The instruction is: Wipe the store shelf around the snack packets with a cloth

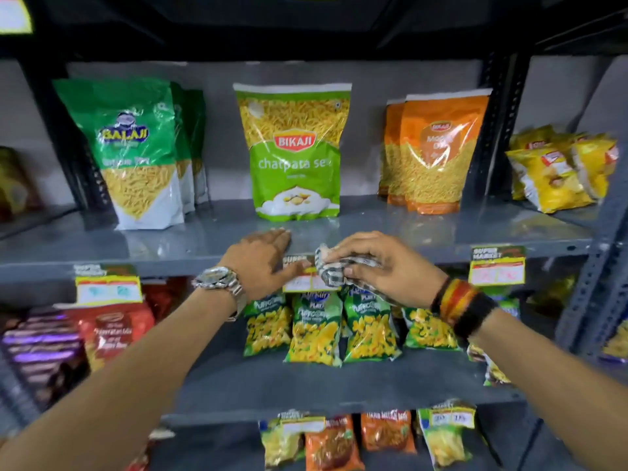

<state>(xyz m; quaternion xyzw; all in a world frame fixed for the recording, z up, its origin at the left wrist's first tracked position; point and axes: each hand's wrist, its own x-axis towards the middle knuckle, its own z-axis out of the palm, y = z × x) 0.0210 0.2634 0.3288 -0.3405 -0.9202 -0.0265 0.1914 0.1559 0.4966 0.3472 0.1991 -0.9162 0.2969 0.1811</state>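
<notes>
A grey metal shelf [210, 232] carries upright snack packets: a green Balaji packet [132, 154] at the left, a light green Bikaji packet [295, 154] in the middle, orange packets [431, 154] at the right. My right hand [384, 266] grips a bunched checked cloth [334, 266] at the shelf's front edge, just below the Bikaji packet. My left hand [261, 256], with a wristwatch, lies flat with fingers together on the shelf's front lip, beside the cloth. The cloth hangs over a price label [299, 278].
Yellow chip bags [560, 171] lie on the neighbouring shelf at the right. The shelf below holds green puffcorn bags [316, 328] and red packets [115, 334]. More packets [333, 443] stand on the lowest shelf. Perforated uprights [503, 124] flank the bay.
</notes>
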